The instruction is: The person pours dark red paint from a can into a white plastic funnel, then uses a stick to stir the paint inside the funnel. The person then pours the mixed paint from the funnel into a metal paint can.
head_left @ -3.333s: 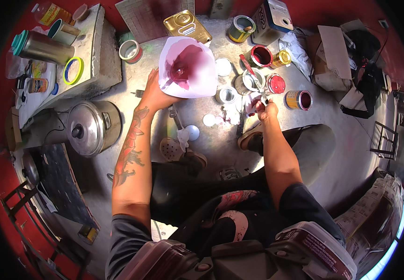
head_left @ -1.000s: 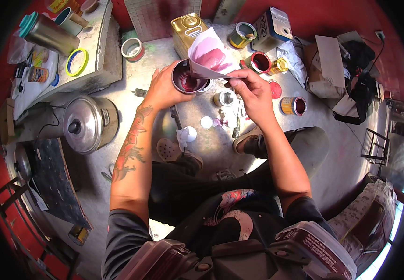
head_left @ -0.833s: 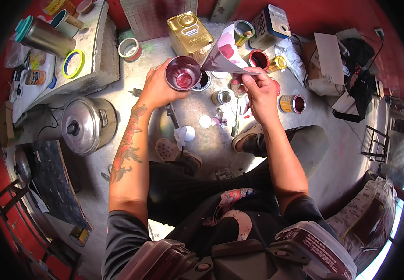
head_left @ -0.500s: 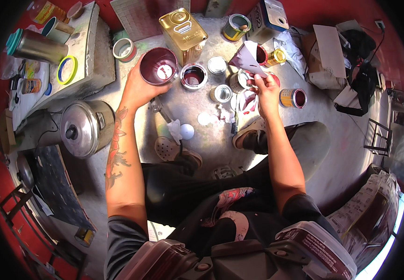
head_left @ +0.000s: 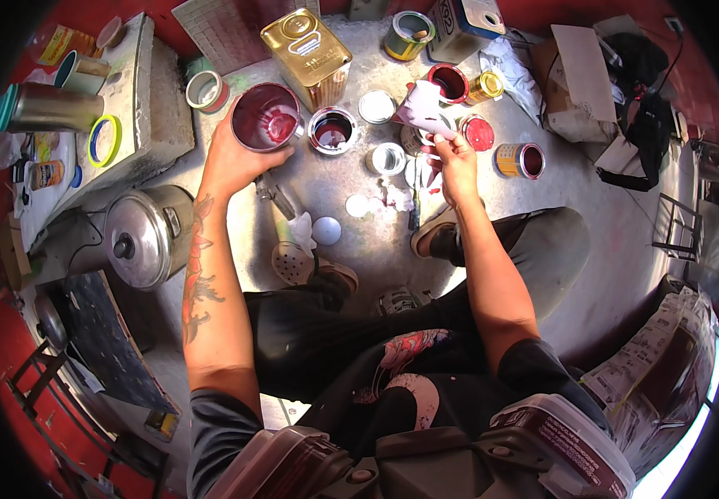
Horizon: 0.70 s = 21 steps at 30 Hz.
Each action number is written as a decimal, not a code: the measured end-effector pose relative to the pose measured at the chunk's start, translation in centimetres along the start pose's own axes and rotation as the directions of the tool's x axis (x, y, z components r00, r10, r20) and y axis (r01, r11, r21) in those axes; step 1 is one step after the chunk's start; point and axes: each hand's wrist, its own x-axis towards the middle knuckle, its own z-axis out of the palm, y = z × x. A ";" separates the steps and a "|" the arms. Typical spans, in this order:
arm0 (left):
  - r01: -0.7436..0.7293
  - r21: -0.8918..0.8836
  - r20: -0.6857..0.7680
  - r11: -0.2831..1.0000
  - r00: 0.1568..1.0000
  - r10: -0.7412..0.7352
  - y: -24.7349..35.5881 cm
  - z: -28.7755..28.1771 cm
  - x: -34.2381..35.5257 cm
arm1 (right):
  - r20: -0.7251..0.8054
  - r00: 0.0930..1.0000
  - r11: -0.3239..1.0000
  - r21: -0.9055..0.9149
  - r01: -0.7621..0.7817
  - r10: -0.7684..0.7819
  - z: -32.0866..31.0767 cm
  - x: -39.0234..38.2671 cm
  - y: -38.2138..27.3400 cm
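My left hand point(head_left: 228, 166) is wrapped round a can point(head_left: 247, 118) with dark red walls and some red paint at its bottom, tilted so that I see into it. Close to its right, an open can of dark red paint point(head_left: 333, 131) stands on the floor. The fingers of my right hand point(head_left: 459, 170) pinch the lower end of a pale mauve, paint-stained paper cone point(head_left: 423, 108). Behind the cone are an open red paint can point(head_left: 448, 81) and a round red lid point(head_left: 477, 131). A small whitish can point(head_left: 387, 159) stands between my hands.
A gold square tin point(head_left: 314, 54) and a green-lined can point(head_left: 409, 35) stand farther back. At right lies a tipped can point(head_left: 521, 160), near a cardboard box point(head_left: 567, 83). To the left are a lidded metal pot point(head_left: 139, 237) and a concrete ledge point(head_left: 152, 108).
The paper cone has turned and its outline has changed in my right hand, which has shifted slightly left. The red paint in the left-hand can has spread over more of its bottom.
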 end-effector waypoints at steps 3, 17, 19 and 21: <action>0.010 0.029 0.014 1.000 1.000 -0.010 -0.2 -0.4 -0.1 | 0.053 0.999 0.999 -0.049 -0.005 0.008 1.9 -0.4 -0.1; 0.010 0.025 -0.083 1.000 0.997 -0.008 0.1 -0.9 -0.3 | 0.313 0.948 0.951 -0.306 0.043 0.058 9.3 1.2 5.3; 0.005 -0.013 -0.118 1.000 0.993 -0.007 -0.2 -1.2 -0.5 | 0.265 0.964 0.862 -0.490 0.128 0.008 9.3 0.3 4.7; 0.014 -0.016 -0.158 1.000 0.987 -0.016 -0.6 -1.5 -0.7 | 0.215 0.939 0.614 -0.712 0.340 -0.270 9.8 -1.7 4.1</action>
